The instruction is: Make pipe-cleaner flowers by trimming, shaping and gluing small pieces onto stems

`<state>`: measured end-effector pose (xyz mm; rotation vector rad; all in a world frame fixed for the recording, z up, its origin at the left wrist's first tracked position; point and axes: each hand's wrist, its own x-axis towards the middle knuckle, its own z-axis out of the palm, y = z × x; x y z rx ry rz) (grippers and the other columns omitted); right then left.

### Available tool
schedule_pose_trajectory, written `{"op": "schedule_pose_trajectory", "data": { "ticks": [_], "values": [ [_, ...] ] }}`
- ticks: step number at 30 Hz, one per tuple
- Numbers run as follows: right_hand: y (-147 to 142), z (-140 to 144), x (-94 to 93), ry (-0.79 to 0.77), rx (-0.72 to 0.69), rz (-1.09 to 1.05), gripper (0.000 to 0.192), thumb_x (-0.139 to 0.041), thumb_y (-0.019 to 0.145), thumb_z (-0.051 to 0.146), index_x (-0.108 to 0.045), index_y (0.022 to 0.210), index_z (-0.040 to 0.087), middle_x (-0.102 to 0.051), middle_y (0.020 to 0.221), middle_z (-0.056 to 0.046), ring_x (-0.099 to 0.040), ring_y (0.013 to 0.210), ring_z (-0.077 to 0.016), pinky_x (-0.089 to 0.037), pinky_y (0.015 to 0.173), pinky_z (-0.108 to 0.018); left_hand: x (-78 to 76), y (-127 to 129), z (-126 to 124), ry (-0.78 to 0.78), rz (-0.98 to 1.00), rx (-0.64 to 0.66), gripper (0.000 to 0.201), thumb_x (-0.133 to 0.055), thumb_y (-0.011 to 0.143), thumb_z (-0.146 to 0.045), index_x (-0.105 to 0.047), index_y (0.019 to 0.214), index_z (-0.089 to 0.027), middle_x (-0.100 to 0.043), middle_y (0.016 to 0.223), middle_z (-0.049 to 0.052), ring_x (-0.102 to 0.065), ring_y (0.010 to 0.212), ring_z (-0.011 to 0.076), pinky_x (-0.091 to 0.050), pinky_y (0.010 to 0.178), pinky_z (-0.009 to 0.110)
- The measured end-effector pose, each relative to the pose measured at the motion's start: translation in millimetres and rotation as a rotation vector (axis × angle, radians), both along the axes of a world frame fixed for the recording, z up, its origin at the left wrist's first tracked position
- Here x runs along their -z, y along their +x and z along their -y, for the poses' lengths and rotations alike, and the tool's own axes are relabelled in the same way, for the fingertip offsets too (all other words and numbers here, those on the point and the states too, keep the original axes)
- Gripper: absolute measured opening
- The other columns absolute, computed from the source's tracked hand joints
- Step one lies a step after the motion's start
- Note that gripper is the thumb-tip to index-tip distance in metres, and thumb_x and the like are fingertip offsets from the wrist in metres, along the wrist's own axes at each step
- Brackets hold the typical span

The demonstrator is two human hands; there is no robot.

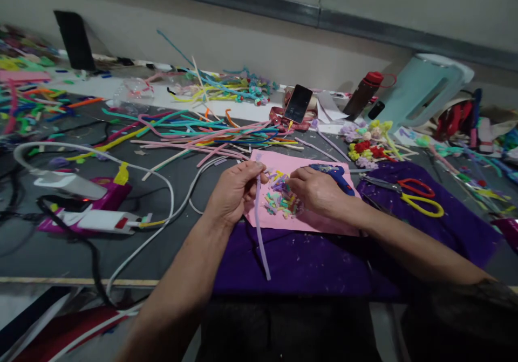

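Head view: the left hand (234,189) is pinching a slim lavender fuzzy stem (261,232) across a pink rectangular sheet's (283,161) edge; the right hand (318,190) is curling beside multicoloured clippings (277,202), grip impossible to tell.

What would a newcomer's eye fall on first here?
Probably the pink sheet near the centre, strewn with small multicoloured pieces. Next, the pale lilac stem pinched in the left hand, dangling in front of the purple cloth. Further right, red-and-yellow-handled scissors stand out against that cloth.
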<state>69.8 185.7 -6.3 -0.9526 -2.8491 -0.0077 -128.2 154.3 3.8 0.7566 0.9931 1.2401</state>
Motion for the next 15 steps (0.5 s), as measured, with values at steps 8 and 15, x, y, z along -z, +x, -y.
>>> {"op": "schedule_pose_trajectory", "data": {
  "ticks": [8,15],
  "values": [
    [-17,14,-7.0,0.107,-0.169,-0.009,0.017,-0.045,0.088,0.023,-0.060,0.093,0.016,-0.058,0.092,-0.007,-0.050,0.083,-0.0190,-0.035,0.067,-0.030,-8.1,2,-2,-0.152,-0.106,0.068,0.017,-0.066,0.069,-0.030,-0.056,0.066,-0.016,-0.046,0.045,-0.007,-0.030,0.031,0.0026,-0.024,0.029,0.014],
    [1,23,-15.5,0.129,-0.144,-0.001,0.019,-0.045,0.088,0.027,-0.059,0.092,0.015,-0.057,0.089,-0.006,-0.048,0.073,-0.0174,-0.033,0.062,-0.030,-6.8,7,-4,-0.139,-0.160,0.038,0.020,-0.070,0.062,-0.031,-0.058,0.065,-0.016,-0.050,0.050,-0.006,-0.031,0.033,0.0021,-0.027,0.030,0.014]
  ]
}}
